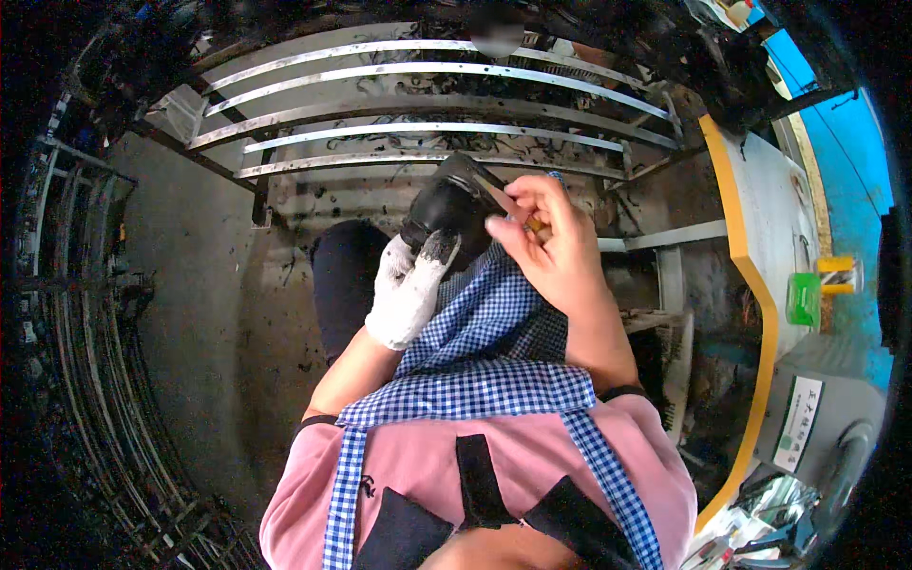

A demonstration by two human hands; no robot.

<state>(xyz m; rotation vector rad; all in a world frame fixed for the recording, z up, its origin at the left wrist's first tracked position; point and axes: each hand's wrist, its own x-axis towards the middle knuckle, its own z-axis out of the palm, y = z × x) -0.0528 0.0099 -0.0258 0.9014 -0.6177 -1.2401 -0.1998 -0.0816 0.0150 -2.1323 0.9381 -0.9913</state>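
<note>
A black shoe (439, 201) with a rounded, smooth surface is held above my lap. My left hand (404, 294), in a white glove with a blackened thumb, grips its near side. My bare right hand (556, 237) is closed round a thin flat-bladed knife (498, 197) with a brownish handle. The blade lies along the right edge of the shoe, seemingly touching it. My right fingers hide most of the handle. Below the shoe spreads a blue-checked apron (475, 313).
Ahead stands a metal rack (427, 71) of long bars, with black scraps strewn on the floor beneath. At right is a yellow-edged table (769, 209) with a green box (803, 298). Tools (760, 541) lie at lower right, and more metal racks (104, 361) at left.
</note>
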